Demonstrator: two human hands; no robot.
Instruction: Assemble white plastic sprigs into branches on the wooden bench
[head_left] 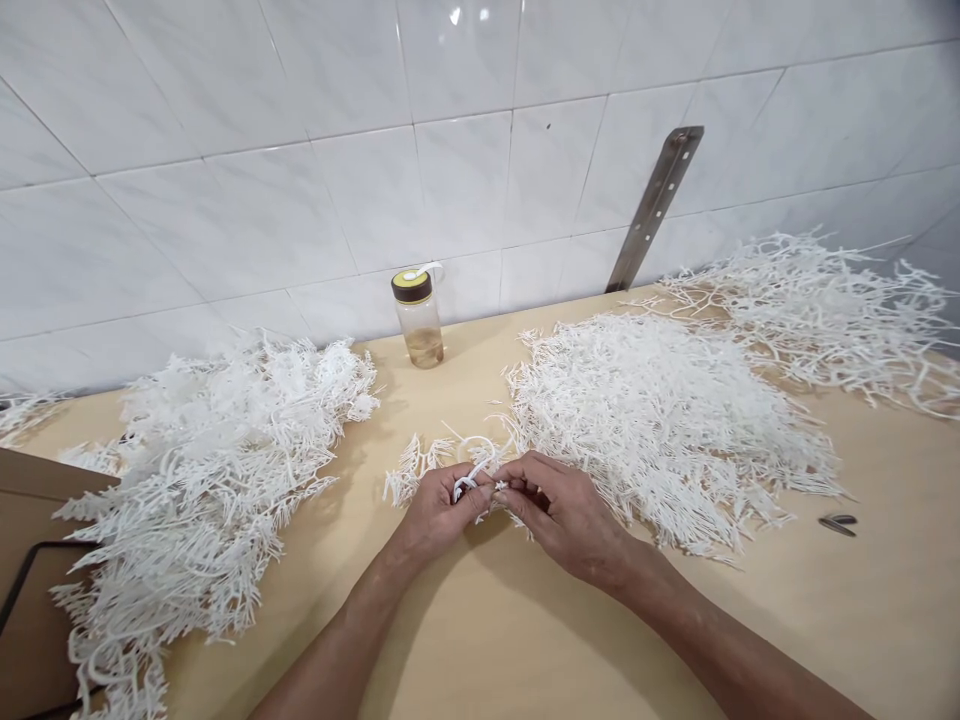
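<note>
My left hand [444, 510] and my right hand [559, 512] meet over the middle of the table, fingertips pinched together. Between them is a white plastic branch piece; its curved stem [480, 462] loops up over my left fingers, and thin sprigs [415, 468] fan out to the left behind that hand. My right thumb and fingers are closed on the piece close to the left fingertips. The exact joint is partly hidden by the fingers. A large heap of white branch pieces [652, 420] lies just beyond and right of my right hand.
Another tall heap of white sprigs [225, 470] covers the left side, beside a brown box [37, 590]. Longer bare stems [832, 310] lie back right. A drink bottle [421, 320] stands near the tiled wall. A metal bracket [654, 210] leans there; a small dark object [838, 524] lies right.
</note>
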